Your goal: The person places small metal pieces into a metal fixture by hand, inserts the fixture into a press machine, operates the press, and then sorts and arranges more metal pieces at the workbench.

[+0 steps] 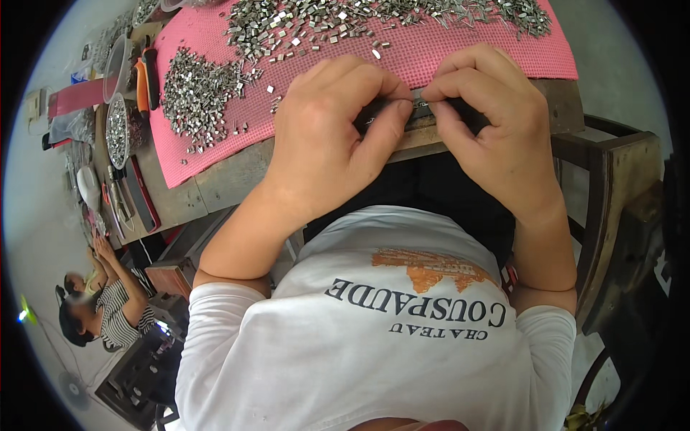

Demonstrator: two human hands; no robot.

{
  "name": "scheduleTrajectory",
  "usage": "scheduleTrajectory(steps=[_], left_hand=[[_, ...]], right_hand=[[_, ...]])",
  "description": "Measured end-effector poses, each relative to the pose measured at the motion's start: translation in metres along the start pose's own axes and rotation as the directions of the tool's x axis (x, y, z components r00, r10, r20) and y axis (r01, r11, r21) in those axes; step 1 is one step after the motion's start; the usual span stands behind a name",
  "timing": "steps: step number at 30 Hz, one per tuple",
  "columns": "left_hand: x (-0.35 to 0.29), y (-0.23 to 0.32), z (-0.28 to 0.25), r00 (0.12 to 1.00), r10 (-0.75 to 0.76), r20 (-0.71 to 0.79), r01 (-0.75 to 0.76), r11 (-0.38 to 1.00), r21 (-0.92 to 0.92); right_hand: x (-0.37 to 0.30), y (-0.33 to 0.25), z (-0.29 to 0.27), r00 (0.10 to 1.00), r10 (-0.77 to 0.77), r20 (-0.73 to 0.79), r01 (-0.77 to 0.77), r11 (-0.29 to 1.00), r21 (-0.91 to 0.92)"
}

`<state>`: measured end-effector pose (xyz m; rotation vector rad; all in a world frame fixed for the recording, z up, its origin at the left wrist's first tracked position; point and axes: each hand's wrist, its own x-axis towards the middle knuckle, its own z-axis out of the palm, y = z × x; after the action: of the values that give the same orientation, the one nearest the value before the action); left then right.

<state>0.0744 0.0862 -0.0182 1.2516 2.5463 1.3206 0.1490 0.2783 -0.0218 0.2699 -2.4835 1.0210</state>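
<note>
Above the near edge of the pink mesh mat (pixel 251 136), both hands meet fingertip to fingertip. My left hand (pixel 323 129) is closed in a pinch of thumb and forefinger on one end of a small silvery linked metal piece (pixel 420 103). The opposite end sits in the pinch of my right hand (pixel 503 122). Fingers cover most of the piece, so its full length is hidden. Small shiny metal links lie in a heap (pixel 198 100) left of my left hand. A larger heap of flat metal pieces (pixel 287 29) spreads beyond the hands, with thin pins (pixel 532 18) at the far right.
Orange-and-black pliers (pixel 143 82) lie beside the mat's left edge. A clear tub of metal parts (pixel 121 129) and a long dark red-edged tool (pixel 144 192) are nearby. A wooden chair (pixel 607 172) stands at right. Other people (pixel 118 305) sit at the far left.
</note>
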Motion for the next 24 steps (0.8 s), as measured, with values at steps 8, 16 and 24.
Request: scheduleTrajectory(steps=[8,16,24], left_hand=[[-0.005,-0.001,0.01,0.994,-0.004,-0.105,0.005,1.0,0.005],[-0.004,0.002,0.014,0.994,0.03,-0.104,-0.021,0.996,0.087],[-0.004,0.007,0.015,0.993,0.09,-0.07,-0.072,0.973,0.219]], right_hand=[[-0.004,0.002,-0.006,0.996,-0.087,0.025,0.09,0.988,-0.129],[-0.015,0.02,-0.006,1.0,0.023,0.01,-0.023,0.999,0.025],[-0.017,0.025,-0.007,0.999,0.038,-0.001,-0.038,0.993,0.114]])
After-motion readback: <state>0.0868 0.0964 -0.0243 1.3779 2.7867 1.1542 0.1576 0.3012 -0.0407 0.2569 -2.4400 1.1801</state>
